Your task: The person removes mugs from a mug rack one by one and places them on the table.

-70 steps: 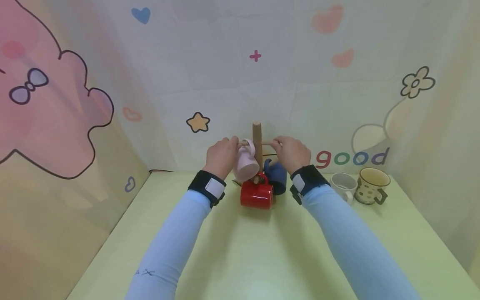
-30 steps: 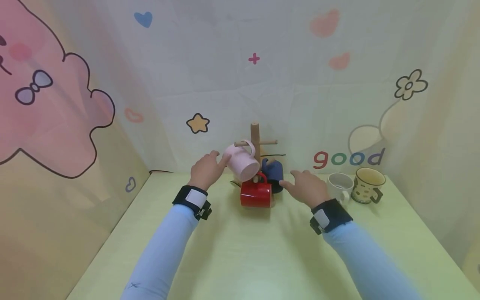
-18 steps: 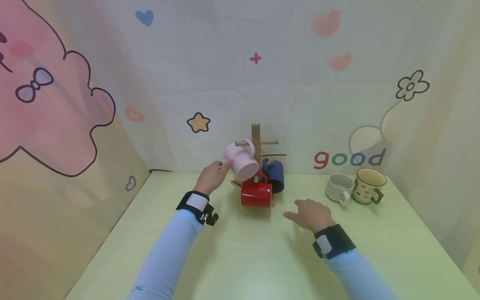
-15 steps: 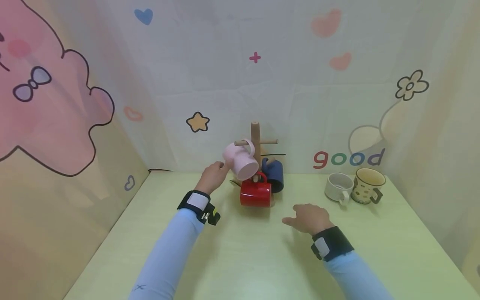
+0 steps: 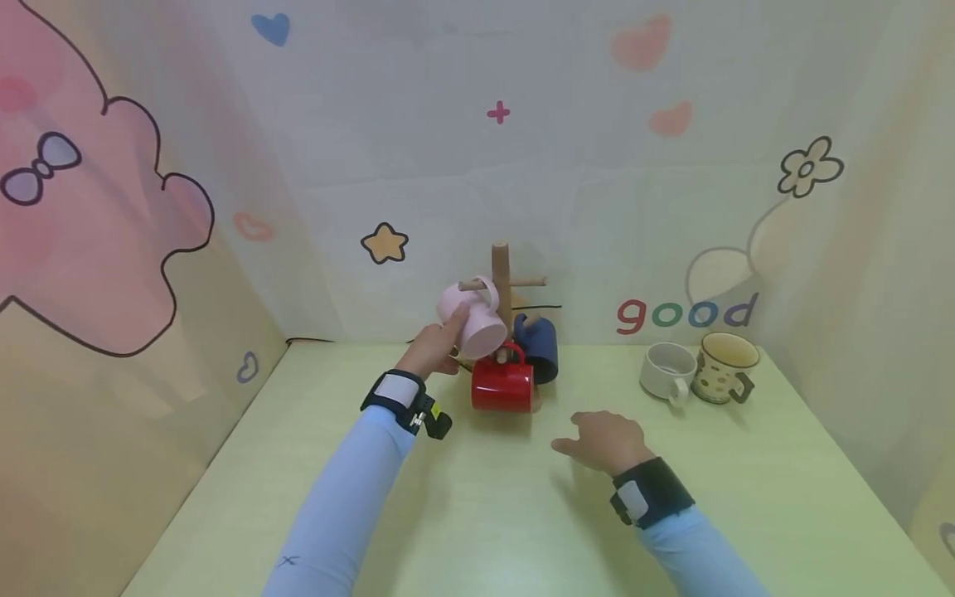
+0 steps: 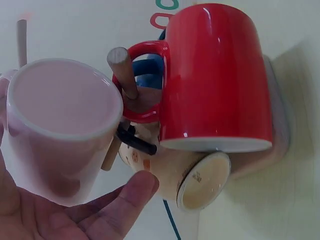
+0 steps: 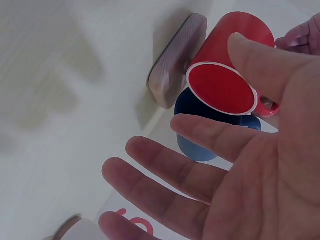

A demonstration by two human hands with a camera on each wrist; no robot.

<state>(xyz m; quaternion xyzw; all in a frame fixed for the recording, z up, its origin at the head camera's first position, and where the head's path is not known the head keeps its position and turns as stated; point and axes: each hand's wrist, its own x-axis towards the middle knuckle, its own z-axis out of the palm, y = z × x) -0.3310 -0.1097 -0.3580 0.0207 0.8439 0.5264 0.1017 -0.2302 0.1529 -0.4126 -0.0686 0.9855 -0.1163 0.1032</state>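
A pale pink mug (image 5: 477, 330) hangs by its handle from an upper peg of a wooden mug tree (image 5: 501, 265), tilted with its mouth down. My left hand (image 5: 430, 348) is at this mug, one digit lying against its side. In the left wrist view the other fingers (image 6: 117, 207) extend past the mug, not wrapped round it. A red mug (image 5: 503, 386) hangs lower in front, a blue mug (image 5: 539, 348) behind it to the right. My right hand (image 5: 606, 439) hovers over the table with spread fingers, holding nothing.
A white mug (image 5: 667, 371) and a spotted cream mug (image 5: 725, 369) stand upright at the back right of the table (image 5: 477, 514). Another cream mug (image 6: 202, 182) hangs behind the red one. A printed cloth (image 5: 418, 124) closes off the back.
Both hands have let go of the upper pegs. My right hand has drawn back and down to the right. The left moved down to the pink mug, and one digit now reaches higher on its side.
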